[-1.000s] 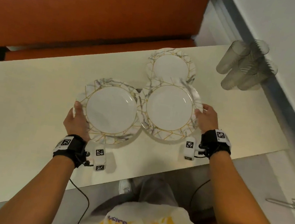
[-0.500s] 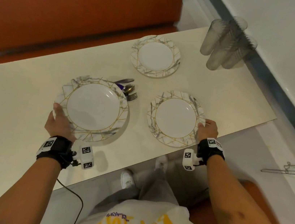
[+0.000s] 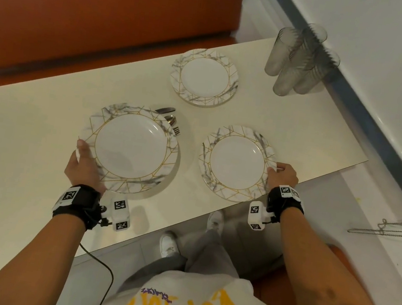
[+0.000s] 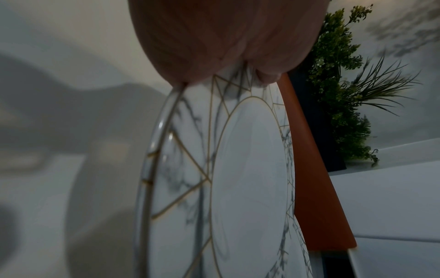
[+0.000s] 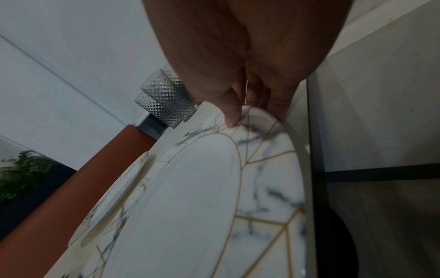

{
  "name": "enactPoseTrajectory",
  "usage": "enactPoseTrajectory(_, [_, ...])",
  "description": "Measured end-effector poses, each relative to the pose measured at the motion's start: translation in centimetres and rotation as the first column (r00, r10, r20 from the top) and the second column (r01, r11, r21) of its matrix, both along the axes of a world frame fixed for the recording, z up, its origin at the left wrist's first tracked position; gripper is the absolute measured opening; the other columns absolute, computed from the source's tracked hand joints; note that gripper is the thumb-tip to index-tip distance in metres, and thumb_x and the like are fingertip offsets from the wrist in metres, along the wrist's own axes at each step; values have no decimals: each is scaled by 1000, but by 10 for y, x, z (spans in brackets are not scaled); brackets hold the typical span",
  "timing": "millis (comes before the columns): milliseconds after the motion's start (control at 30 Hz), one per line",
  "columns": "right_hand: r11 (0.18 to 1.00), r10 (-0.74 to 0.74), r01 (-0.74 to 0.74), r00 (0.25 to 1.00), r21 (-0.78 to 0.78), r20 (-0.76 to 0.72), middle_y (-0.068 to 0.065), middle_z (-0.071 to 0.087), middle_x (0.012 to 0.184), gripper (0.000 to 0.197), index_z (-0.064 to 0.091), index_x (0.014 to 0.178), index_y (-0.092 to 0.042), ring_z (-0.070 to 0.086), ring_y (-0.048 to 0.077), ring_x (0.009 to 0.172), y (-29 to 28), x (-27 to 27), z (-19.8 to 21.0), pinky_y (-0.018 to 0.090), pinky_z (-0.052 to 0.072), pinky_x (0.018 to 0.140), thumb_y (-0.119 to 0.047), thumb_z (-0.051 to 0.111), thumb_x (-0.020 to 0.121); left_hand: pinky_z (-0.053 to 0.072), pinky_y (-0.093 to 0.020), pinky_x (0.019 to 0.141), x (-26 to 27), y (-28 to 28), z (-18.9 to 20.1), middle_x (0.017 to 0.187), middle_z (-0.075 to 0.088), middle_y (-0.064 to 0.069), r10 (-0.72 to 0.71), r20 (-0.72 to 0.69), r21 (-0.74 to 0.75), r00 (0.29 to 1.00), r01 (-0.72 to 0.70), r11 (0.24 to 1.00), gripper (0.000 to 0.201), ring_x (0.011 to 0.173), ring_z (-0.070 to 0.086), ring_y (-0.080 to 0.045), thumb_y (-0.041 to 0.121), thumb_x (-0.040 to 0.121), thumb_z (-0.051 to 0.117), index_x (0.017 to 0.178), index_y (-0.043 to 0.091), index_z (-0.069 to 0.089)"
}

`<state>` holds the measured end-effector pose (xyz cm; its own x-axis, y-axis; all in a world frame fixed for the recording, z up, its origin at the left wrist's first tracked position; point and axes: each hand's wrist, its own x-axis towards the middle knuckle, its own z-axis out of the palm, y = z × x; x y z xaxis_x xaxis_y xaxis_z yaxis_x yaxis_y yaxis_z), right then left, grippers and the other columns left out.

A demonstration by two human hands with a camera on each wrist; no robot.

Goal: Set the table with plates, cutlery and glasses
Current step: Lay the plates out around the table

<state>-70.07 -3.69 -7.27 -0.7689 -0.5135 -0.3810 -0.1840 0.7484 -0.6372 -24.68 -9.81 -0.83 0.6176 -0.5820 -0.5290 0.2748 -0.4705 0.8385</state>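
Observation:
Three white plates with grey marbling and gold lines are in the head view. My left hand [image 3: 85,162] grips the near-left rim of the large left plate [image 3: 129,146], held a little above the table with its shadow beneath; the same plate [image 4: 238,178] fills the left wrist view. My right hand [image 3: 282,175] pinches the right rim of the right plate [image 3: 236,162], thumb on top, near the table's front edge; this plate [image 5: 202,206] shows in the right wrist view. A third plate [image 3: 204,78] lies farther back. Cutlery [image 3: 171,119] peeks out behind the left plate.
Several textured glasses [image 3: 298,60] stand clustered at the table's back right corner by the wall. An orange bench [image 3: 98,8] runs behind the cream table [image 3: 30,128]. The table's front edge runs just under my wrists. A wire rack [image 3: 390,228] sits at the right.
The two plates have moved apart, the left one leftward and the right one toward the front right edge. Cutlery that was covered now shows behind the left plate.

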Motion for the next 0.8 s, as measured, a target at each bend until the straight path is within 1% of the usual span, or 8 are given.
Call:
enactPoseTrajectory(100, [1000,-7,7,1000,13,17,14,69,115,31,65,120,-10,65,31,107,-4,0,0,25,44,79,-13,69,90,53,-36,76,-4,2,1,106,70,-2,-10,11,2,1000,10,1000,70,71,57,-16,69,93,58,149,27,54])
enactPoseTrajectory(200, [1000,0,0,1000,16,26,15,69,115,32,64,120,-10,65,31,106,-7,1,-1,25,45,78,-15,70,89,60,-41,83,-6,4,2,123,74,-11,-14,9,-23,1000,15,1000,56,93,73,-20,68,93,58,129,26,66])
enactPoseTrajectory(300, [1000,6,-7,999,26,35,14,68,117,33,63,121,-10,65,32,109,-7,2,-3,26,45,79,-15,69,89,51,-28,58,-8,5,2,95,69,0,-3,1,-18,1000,3,1000,57,65,59,-11,66,95,58,136,27,63])
enactPoseTrajectory(333, [999,7,-8,999,36,34,14,67,118,34,62,123,-11,64,32,111,-7,2,-1,26,45,80,-15,68,90,47,-26,56,-8,5,1,88,65,3,5,1,-17,1000,-5,1000,56,60,53,-10,65,95,58,135,27,64])
enactPoseTrajectory(500, [982,141,-112,970,149,-197,14,55,127,37,58,124,-15,47,37,123,-10,6,15,44,44,97,-17,62,88,52,-29,66,-10,9,5,90,65,2,-20,-17,-31,1000,19,999,53,67,56,-12,64,96,59,130,24,67])
enactPoseTrajectory(633, [942,312,-330,925,-53,-218,9,63,111,26,66,110,-16,59,30,110,-27,38,39,31,46,86,-7,56,88,59,-43,94,-15,17,19,115,74,-2,-80,-40,-45,996,78,996,62,106,71,-25,60,92,68,137,18,64])
enactPoseTrajectory(733, [840,479,-507,860,-192,-174,-7,65,92,20,69,103,-17,65,15,88,-43,86,59,23,47,77,-7,56,91,60,-45,90,-11,21,26,99,73,3,-127,-119,-23,985,125,992,59,110,71,-29,62,84,77,125,19,69])
enactPoseTrajectory(800, [771,591,-596,801,-223,-95,-11,63,87,16,69,109,-16,60,5,79,-54,122,73,23,50,76,-20,63,94,61,-47,87,-6,25,31,98,72,2,-145,-151,9,978,148,989,66,107,70,-28,63,82,78,131,19,67])
